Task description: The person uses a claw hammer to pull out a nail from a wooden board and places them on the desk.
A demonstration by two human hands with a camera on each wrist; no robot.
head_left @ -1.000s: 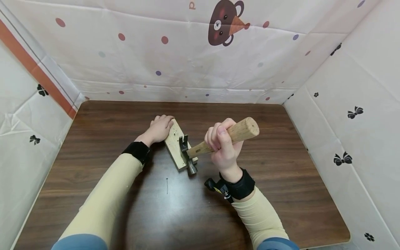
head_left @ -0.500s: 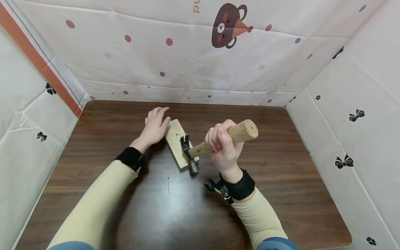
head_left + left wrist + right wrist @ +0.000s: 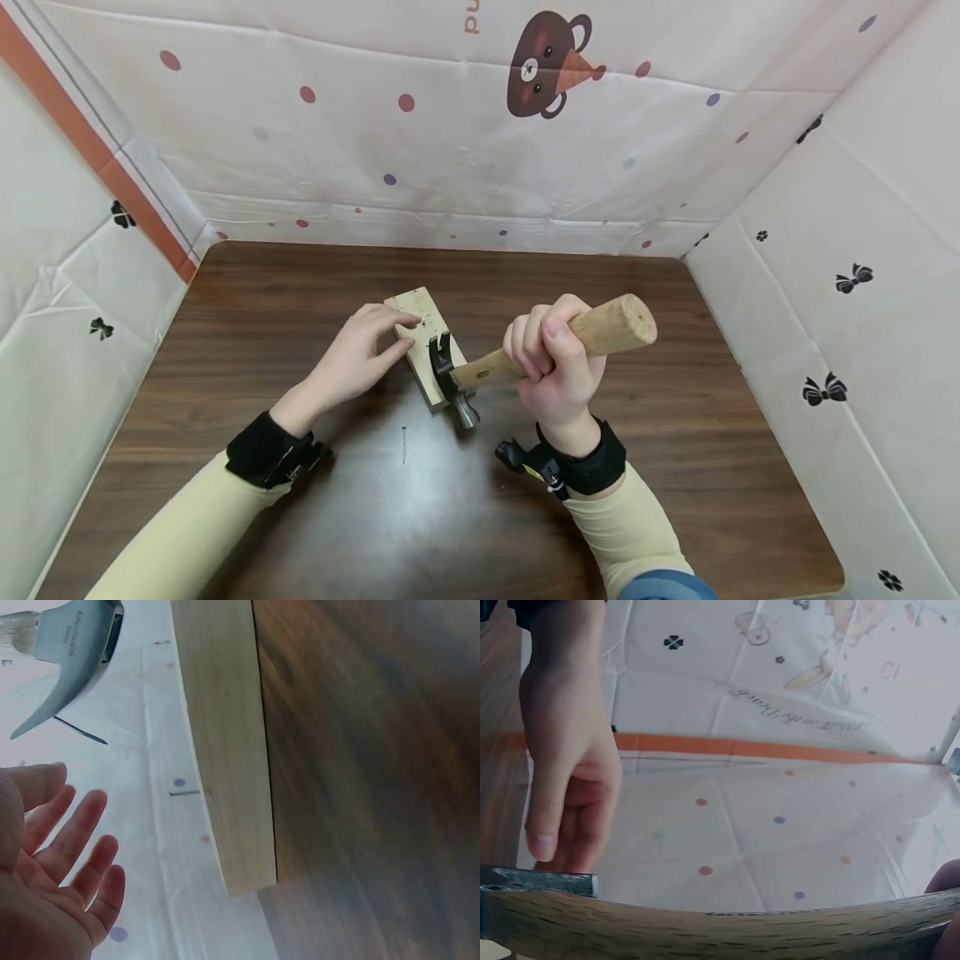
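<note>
Right hand (image 3: 558, 362) grips wooden-handled, dark metal claw hammer (image 3: 486, 368) above pale rectangular wooden board (image 3: 417, 307), toward far edge of brown wood-grain table (image 3: 712, 400); left hand (image 3: 351, 354), fingers loosely spread, hovers by board's left edge.

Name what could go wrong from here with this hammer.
The left hand is close to the claw of the hammer; a slip by the right hand could strike it. The nail at the claw might drop or prick it. The wooden board, apparently not held by the left hand, could shift.
</note>
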